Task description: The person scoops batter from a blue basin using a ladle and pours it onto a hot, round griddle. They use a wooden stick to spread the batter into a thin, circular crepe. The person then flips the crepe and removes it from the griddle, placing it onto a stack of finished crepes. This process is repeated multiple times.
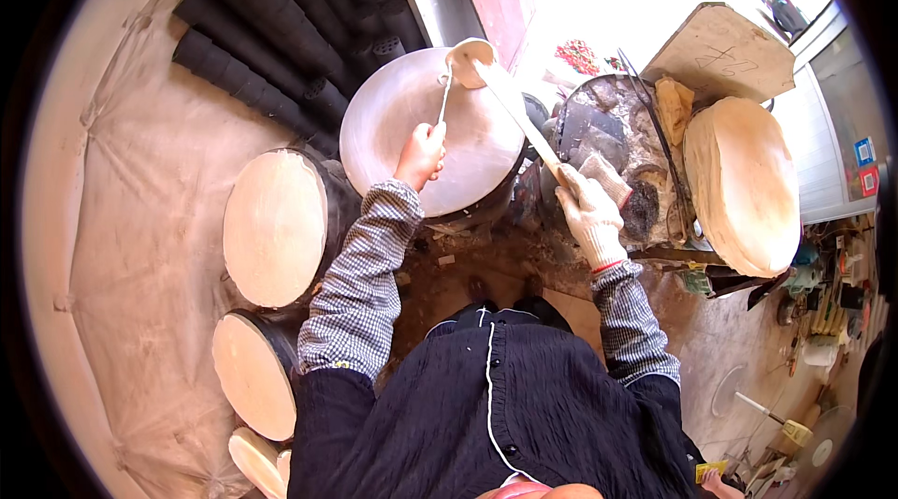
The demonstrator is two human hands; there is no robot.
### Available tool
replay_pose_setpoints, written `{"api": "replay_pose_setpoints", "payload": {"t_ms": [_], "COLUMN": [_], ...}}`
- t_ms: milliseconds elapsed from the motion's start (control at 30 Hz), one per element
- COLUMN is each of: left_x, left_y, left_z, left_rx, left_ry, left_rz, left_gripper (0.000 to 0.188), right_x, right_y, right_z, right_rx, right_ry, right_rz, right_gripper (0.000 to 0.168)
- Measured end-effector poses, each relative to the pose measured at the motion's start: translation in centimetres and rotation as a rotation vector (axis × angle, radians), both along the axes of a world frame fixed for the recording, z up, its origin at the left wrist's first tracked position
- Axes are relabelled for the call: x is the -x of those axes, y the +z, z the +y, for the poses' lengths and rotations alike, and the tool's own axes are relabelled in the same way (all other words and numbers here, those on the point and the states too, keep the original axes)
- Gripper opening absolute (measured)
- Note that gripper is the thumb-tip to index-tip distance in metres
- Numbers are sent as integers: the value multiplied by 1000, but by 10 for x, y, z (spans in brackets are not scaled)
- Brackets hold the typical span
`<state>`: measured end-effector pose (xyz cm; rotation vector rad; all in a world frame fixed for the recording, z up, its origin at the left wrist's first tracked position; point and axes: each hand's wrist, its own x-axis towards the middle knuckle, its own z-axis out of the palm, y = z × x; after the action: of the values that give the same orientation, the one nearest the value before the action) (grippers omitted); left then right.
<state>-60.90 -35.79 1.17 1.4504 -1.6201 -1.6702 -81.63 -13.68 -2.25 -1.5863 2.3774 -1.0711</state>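
Observation:
My bare left hand [422,157] grips a thin handle of a small tool [445,95], which reaches towards the far part of a round metal griddle [372,127]. My right hand [589,208], in a white knitted glove, holds the long handle of a wooden paddle [523,121]. The paddle's rounded head [468,63] is at the griddle's far edge, beside the tip of the small tool. Whether the two touch, I cannot tell. A pale, thin layer seems to cover the griddle; what it is cannot be made out.
Round pale flatbreads [277,229] lie on more griddles at the left, another [254,376] nearer me. A thick flatbread stack [747,183] stands at the right. Metal tongs [663,134] lie across an ash-covered stove top [642,180]. Black coal briquettes [273,29] are piled at the far left.

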Motion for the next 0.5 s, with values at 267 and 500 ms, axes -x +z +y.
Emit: {"api": "replay_pose_setpoints", "payload": {"t_ms": [267, 500], "left_x": [-11, -17], "left_y": [-34, -10], "left_z": [-12, -4], "left_rx": [582, 727], "left_ry": [-28, -10], "left_rz": [-335, -528], "left_gripper": [34, 29], "right_x": [12, -7], "right_y": [-3, -10], "right_z": [-23, -29], "right_rx": [-79, -192], "right_ry": [34, -29], "right_rz": [-20, -188], "right_gripper": [35, 35]}}
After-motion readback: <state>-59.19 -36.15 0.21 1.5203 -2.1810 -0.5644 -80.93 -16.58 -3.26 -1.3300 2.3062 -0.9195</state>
